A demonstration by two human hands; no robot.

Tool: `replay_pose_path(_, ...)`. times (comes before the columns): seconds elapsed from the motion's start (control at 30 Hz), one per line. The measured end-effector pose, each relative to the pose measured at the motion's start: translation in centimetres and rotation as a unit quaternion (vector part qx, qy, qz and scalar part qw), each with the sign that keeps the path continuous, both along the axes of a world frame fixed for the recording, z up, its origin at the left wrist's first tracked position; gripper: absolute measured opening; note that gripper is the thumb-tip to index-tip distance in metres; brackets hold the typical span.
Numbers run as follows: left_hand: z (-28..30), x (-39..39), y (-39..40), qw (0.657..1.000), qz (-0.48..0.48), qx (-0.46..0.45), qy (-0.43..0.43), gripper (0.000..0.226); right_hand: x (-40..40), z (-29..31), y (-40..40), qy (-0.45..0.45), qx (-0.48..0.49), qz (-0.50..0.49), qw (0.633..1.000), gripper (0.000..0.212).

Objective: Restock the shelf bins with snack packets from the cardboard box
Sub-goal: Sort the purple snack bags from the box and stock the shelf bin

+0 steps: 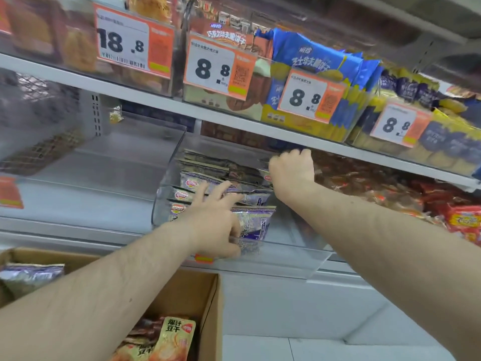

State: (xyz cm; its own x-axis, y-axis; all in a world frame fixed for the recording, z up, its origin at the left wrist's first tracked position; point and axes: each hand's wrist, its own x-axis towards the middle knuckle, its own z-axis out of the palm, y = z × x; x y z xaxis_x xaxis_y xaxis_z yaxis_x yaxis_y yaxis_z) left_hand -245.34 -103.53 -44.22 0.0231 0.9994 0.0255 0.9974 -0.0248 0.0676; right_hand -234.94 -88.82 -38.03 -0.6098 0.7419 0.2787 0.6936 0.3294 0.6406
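Seen from the head camera, a clear plastic shelf bin (pixel 166 199) on the middle shelf was partly filled with purple and silver snack packets (pixel 208 178), stacked flat in rows. The left hand (pixel 216 222) was laid over the front packets with its fingers spread and nearly straight, the thumb tucked against the foremost purple packet (pixel 253 222) at the bin's front wall. The right hand (pixel 291 170) was reached deeper into the same bin, its fingers curled downward over the rear packets; whether anything was pinched there could not be told. Below the shelf, an open cardboard box (pixel 205 303) was seen holding yellow packets (pixel 174 337) and, at its left edge, one silver-purple packet (pixel 31 276). Price tags (pixel 216 66) were clipped along the upper shelf.
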Motion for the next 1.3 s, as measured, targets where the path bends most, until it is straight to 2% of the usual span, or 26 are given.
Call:
replay_pose_path(0.07, 0.0, -0.1, 0.1, 1.0, -0.002, -0.007, -0.006, 0.018, -1.4, -0.8, 1.2, -0.029, 0.0, -0.014, 0.999, 0.032)
replay_pose_path(0.13, -0.2, -0.1, 0.3, 1.0, -0.002, -0.014, -0.019, 0.021, -2.5, -1.3, 2.5, -0.061, 0.003, -0.02, 0.998, 0.027)
replay_pose_path(0.27, -0.3, -0.6, 0.5, 0.998, -0.004, -0.039, -0.051, 0.035, -3.7, -0.9, 5.5, -0.096, -0.081, -0.001, 0.992, 0.017)
replay_pose_path(0.33, -0.4, -0.7, 0.7, 0.997, -0.007, -0.045, -0.061, 0.037, -3.5, -0.1, 7.3, -0.078, -0.145, 0.001, 0.986, 0.026)
replay_pose_path(0.47, -0.5, -0.8, 0.7, 0.997, -0.009, -0.041, -0.068, 0.037, -2.1, 0.1, 10.2, -0.008, -0.25, -0.024, 0.968, 0.075)
replay_pose_path(0.53, -0.5, -0.7, 0.8, 0.997, -0.01, -0.041, -0.07, 0.038, -1.4, -0.9, 11.1, 0.004, -0.271, -0.039, 0.962, 0.078)
replay_pose_path(0.6, -0.5, -0.6, 0.8, 0.996, -0.01, -0.04, -0.076, 0.039, -1.1, -2.1, 11.4, -0.017, -0.254, -0.041, 0.966, 0.078)
replay_pose_path(0.67, -0.5, -0.6, 0.9, 0.996, -0.011, -0.04, -0.081, 0.039, -1.4, -2.6, 10.9, -0.056, -0.192, -0.032, 0.979, 0.075)
replay_pose_path(0.73, -0.5, -0.6, 0.9, 0.995, -0.012, -0.043, -0.088, 0.038, -1.8, -2.8, 10.3, -0.056, -0.163, -0.031, 0.985, 0.072)
replay_pose_path(0.9, -0.7, -0.9, 0.7, 0.994, -0.013, -0.052, -0.099, 0.021, -1.4, -2.2, 10.1, 0.022, -0.253, -0.039, 0.966, 0.057)
replay_pose_path(1.0, -0.9, -1.0, 0.8, 0.993, -0.012, -0.051, -0.104, 0.017, -1.4, -2.7, 9.9, 0.042, -0.27, -0.042, 0.961, 0.049)
replay_pose_path(1.17, -0.8, -1.0, 0.8, 0.992, -0.005, -0.057, -0.109, 0.019, -1.5, -3.5, 9.6, 0.046, -0.297, -0.053, 0.952, 0.067)
replay_pose_path(1.23, -0.7, -1.0, 0.6, 0.992, 0.001, -0.046, -0.118, 0.014, -1.2, -3.1, 9.1, 0.04, -0.302, -0.074, 0.95, 0.06)
replay_pose_path(1.3, -0.5, -0.9, 0.3, 0.987, 0.012, -0.013, -0.159, 0.009, -0.9, -2.4, 8.2, 0.055, -0.291, -0.084, 0.952, 0.042)
